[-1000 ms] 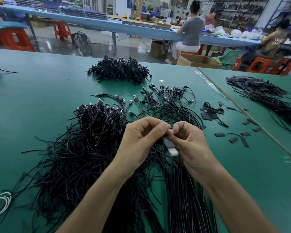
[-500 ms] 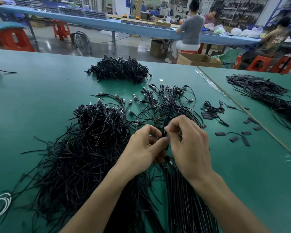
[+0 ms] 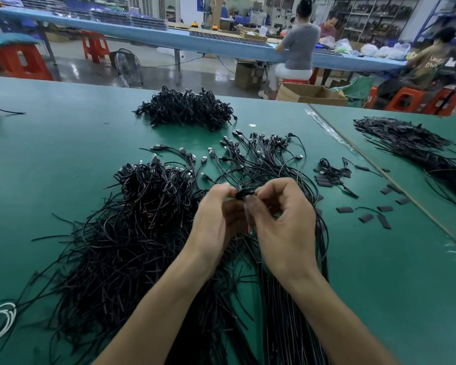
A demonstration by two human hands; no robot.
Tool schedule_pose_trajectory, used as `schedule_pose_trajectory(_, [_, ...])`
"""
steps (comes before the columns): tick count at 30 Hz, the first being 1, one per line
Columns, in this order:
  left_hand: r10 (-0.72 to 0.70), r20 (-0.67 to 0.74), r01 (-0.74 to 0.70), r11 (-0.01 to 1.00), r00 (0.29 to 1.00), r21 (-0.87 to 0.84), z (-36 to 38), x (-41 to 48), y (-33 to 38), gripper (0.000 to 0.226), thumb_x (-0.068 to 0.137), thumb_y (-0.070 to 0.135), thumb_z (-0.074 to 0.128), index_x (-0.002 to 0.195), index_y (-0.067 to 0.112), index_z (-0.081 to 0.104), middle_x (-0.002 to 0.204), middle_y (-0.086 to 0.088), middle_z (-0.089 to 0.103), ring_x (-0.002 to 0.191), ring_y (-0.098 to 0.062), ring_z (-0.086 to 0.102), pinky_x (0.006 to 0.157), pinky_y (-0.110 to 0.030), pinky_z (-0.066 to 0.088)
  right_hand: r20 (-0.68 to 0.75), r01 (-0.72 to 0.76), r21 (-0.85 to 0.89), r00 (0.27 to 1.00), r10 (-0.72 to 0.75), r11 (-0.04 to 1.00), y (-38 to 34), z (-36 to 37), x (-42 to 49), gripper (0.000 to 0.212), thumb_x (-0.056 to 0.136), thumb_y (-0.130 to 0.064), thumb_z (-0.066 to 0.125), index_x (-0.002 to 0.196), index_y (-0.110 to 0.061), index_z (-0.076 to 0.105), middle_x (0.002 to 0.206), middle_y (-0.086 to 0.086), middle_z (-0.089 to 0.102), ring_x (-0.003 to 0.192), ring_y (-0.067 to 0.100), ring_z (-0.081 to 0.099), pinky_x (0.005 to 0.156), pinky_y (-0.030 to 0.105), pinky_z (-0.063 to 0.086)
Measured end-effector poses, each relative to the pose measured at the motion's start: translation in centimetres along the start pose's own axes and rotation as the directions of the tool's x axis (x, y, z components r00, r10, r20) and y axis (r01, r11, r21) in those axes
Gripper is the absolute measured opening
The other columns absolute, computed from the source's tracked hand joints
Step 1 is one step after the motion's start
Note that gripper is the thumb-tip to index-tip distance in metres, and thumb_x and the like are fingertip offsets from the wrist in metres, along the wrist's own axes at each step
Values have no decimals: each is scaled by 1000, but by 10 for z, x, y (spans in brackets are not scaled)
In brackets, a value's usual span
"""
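A green worktable (image 3: 63, 159) in a workshop bears a tangled black cable heap (image 3: 132, 233) at nine o'clock. The left hand (image 3: 216, 222) and right hand (image 3: 284, 230) pinch a blurred black cable loop (image 3: 244, 193).

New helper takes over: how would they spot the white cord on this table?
On the green table, find the big heap of loose black cables beside the left hand. At its near left edge lies the white cord, coiled in loops, the only white one among black.
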State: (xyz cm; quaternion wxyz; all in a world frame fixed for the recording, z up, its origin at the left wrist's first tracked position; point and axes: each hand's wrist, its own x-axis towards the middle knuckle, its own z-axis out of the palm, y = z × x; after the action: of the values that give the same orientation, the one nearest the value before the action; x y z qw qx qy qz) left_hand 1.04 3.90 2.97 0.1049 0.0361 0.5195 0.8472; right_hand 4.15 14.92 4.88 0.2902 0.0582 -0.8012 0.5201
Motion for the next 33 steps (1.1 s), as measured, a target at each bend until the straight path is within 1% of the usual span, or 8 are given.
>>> schedule_pose_trajectory(2, [-32,-34,31,999,999,-9,-3,1,4,43,100,47,44,84,11,61,79,-10,68,76,-21,66,69,-33,57,98,-1,33,995,-2,999,0,1,-2,35,86,-1,72,79,-32,56,86,-14,65,74,2,61,67,13,50])
schedule_pose_trajectory(5, [-58,-6,59,996,998,66,-10,1,9,38,95,47,57,86,11,66,85,-9,65,79,-21,64,80,-39,58,199,-23,82,980,6,996,2,1,-4,34,86,2,72,79,-29,59,83,-16,66,80,0,65,72,13,51])
schedule_pose_trajectory(11, [70,139,-85,990,988,111,-17,0,13,21,82,6,68,98,10,55,80,2,74,77,-7,69,73,-17,53,288,-247,230,941,177,941,10,-4,0,37,82,13,70,72,-20,56,99,6,69,90,16,70,85,31,58])
schedule_pose_trajectory(16, [117,219,-167,961,969,222,-20,-2,17,29,76,15,75,102,14,62,101,-10,76,96,-18,71,87,-23,55,327,-454,451,885,331,768,13,-7,0,32,85,8,69,73,-16,50,79,4,66,76,10,66,71,16,52])
schedule_pose_trajectory(20, [164,221,-243,881,961,406,-23,-1,15,23,80,6,79,97,17,68,82,4,72,77,-7,67,74,-21,55,360,-566,528,825,437,633,15,-7,-1,32,85,9,66,75,-16,49,72,4,67,68,9,65,64,17,52])
schedule_pose_trajectory(23, [228,244,-325,793,943,516,-26,1,15,23,80,10,81,98,20,71,85,0,72,77,-11,66,77,-30,59,393,-636,567,768,506,523,18,-5,-2,34,85,9,64,74,-18,47,65,0,64,56,6,57,53,16,47])
schedule_pose_trajectory(29, [275,344,-428,725,898,539,-35,-1,22,34,80,14,82,101,34,64,86,3,75,78,-10,70,74,-21,54,517,-782,563,586,625,267,23,0,-1,30,70,1,69,67,-21,48,60,-1,53,49,9,46,46,22,38])
schedule_pose_trajectory(33, [295,278,-402,748,914,529,-37,-1,26,41,76,21,86,107,33,63,86,0,77,75,-20,73,72,-27,59,549,-793,528,592,590,304,19,0,-1,25,66,-9,75,78,-19,55,68,1,61,53,10,51,48,21,41])
